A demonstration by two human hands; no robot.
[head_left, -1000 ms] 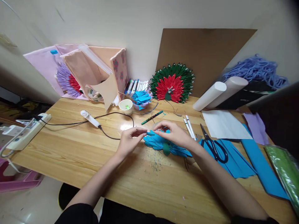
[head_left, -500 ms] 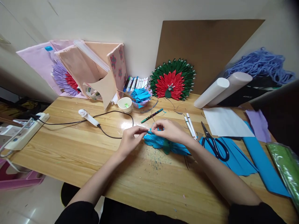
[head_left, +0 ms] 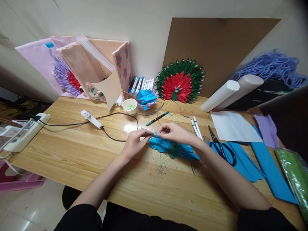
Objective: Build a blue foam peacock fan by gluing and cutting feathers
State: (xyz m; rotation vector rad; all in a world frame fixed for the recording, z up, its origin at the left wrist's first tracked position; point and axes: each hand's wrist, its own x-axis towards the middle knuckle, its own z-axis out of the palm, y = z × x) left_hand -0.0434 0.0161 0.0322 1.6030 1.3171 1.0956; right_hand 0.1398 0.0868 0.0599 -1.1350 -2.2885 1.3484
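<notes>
My left hand is closed in a pinch on one end of a small blue paper strip. The fingertips of my right hand pinch the same strip from the other side, so the two hands nearly meet. Just below them on the table lies a blue paper fan of petals, with a dark green body piece at its middle. My right hand and wrist cover part of its upper edge. Dark green and blue specks are scattered on the wood in front of it.
Black-handled scissors rest on blue paper sheets at right, near white markers. Behind my hands are a green pen, a paper cup and a bowl of blue scraps. A corded glue gun lies left.
The view has shifted slightly. Both hands keep pinching the blue strip above the paper fan, with only a small movement of the fingers.
</notes>
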